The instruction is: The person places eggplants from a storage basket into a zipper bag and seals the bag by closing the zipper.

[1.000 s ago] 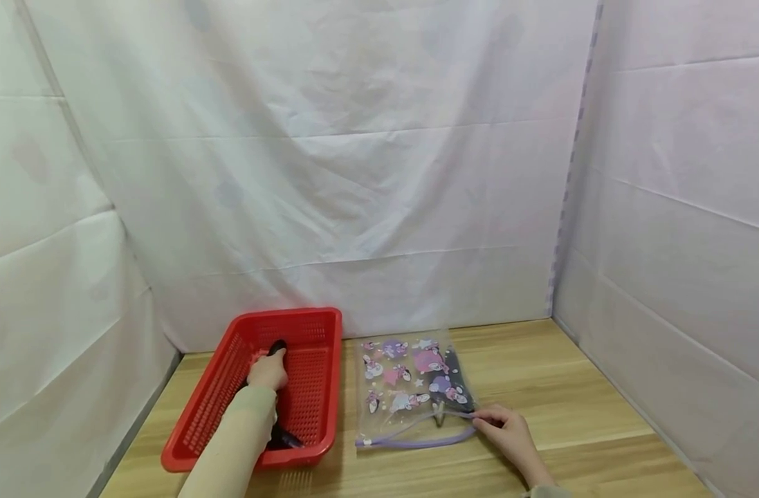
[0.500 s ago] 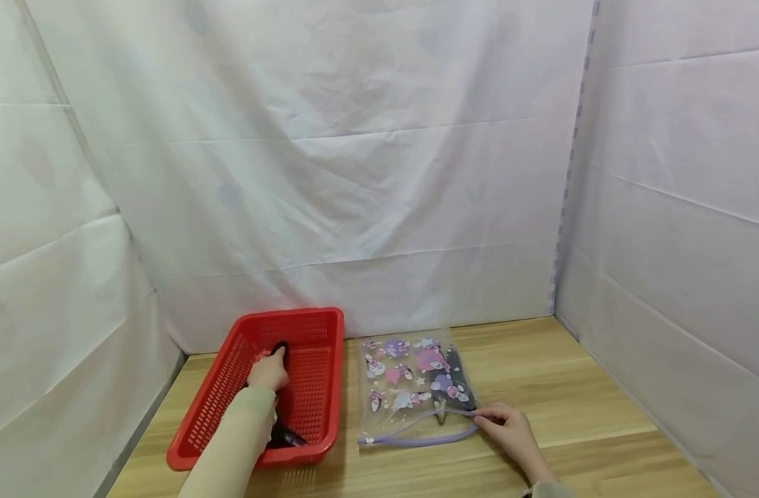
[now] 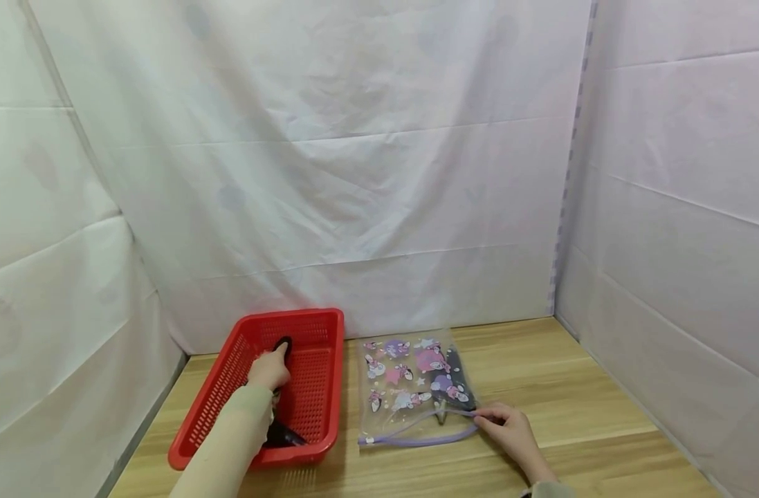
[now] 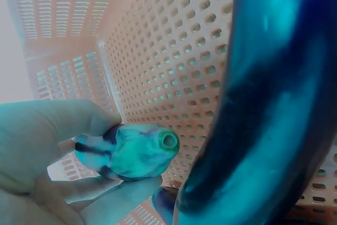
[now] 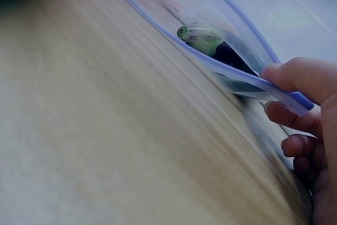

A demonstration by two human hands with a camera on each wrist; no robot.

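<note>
Inside the red basket (image 3: pixel 332 387), my left hand (image 3: pixel 269 370) grips an eggplant (image 4: pixel 139 154) by its capped stem end. The dark far end of that eggplant shows just past the fingers in the head view. Another eggplant (image 3: pixel 284 436) lies at the basket's near end and looms large in the left wrist view. On the right, my right hand (image 3: pixel 506 432) pinches the purple zip edge of a clear printed zip bag (image 3: pixel 394 398) between thumb and finger, and its mouth gapes. An eggplant (image 5: pixel 205 39) lies in the bag, stem toward the opening.
The basket and bag lie side by side on a wood-grain table (image 3: pixel 578 408), a narrow gap between them. White cloth (image 3: pixel 367 173) hangs behind and at both sides. A small white slider (image 3: pixel 369 440) sits at the zip's left end.
The view has shifted slightly. My left hand and the end of the eggplant it grips have moved very little within the basket. My right hand keeps its pinch on the bag's edge.
</note>
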